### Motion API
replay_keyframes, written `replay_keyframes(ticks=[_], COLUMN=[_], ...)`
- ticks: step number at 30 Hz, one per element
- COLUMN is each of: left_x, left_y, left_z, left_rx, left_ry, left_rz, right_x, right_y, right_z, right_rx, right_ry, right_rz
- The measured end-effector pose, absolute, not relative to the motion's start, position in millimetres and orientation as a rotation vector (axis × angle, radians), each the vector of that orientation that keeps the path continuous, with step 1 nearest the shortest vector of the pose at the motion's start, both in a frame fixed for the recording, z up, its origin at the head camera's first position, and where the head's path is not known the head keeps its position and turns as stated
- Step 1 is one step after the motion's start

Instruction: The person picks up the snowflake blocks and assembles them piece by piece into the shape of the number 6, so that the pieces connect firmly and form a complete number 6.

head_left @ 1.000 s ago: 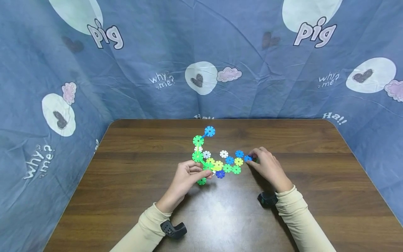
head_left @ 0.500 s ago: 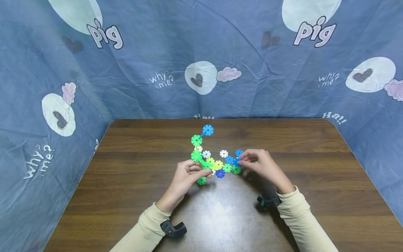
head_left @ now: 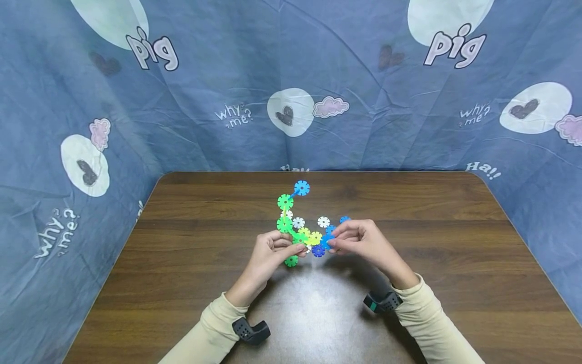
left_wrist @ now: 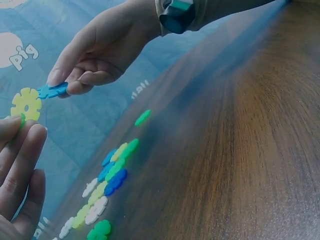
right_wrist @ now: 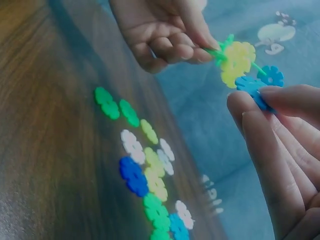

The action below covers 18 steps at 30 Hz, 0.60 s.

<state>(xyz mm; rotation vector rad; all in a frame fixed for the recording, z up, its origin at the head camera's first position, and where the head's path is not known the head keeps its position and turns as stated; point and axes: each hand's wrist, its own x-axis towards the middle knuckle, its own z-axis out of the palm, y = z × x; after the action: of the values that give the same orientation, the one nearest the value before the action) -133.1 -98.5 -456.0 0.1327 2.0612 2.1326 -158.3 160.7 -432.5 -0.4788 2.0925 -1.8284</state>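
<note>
My left hand [head_left: 274,251] pinches a joined chain of plastic snowflake discs by a green disc [head_left: 300,240]. The chain runs up through more green discs [head_left: 285,202] to a blue disc [head_left: 302,188] at its far end. Between thumb and fingers, my right hand [head_left: 364,242] pinches a single blue snowflake disc [right_wrist: 252,91]. That disc's edge is right at the rim of the chain's yellow disc [left_wrist: 26,105], as both wrist views show. Both hands are raised over the table, and my right fingers hide part of the blue disc.
Loose snowflake discs lie flat on the wooden table [head_left: 182,283] beneath the hands, among them a dark blue disc [head_left: 318,251], a white disc [head_left: 323,222] and a green disc [head_left: 291,261]. A blue printed cloth [head_left: 191,126] hangs behind the table.
My right hand has moved left with the blue disc, from the right end of the loose discs to the chain's yellow disc. The left hand has stayed almost still.
</note>
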Motion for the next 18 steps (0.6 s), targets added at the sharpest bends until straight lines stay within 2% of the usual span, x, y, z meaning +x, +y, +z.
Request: replay_keyframes(ticks=[18], left_x=[-133.3], left_y=[-99.2], left_z=[-456.0], left_rx=[0.180], left_ry=[2.047], left_rz=[2.160], right_x=[-154.1], right_y=[148.9], right_z=[-434.2], right_rx=[-0.474], right_ry=[2.106], right_rz=[-1.945])
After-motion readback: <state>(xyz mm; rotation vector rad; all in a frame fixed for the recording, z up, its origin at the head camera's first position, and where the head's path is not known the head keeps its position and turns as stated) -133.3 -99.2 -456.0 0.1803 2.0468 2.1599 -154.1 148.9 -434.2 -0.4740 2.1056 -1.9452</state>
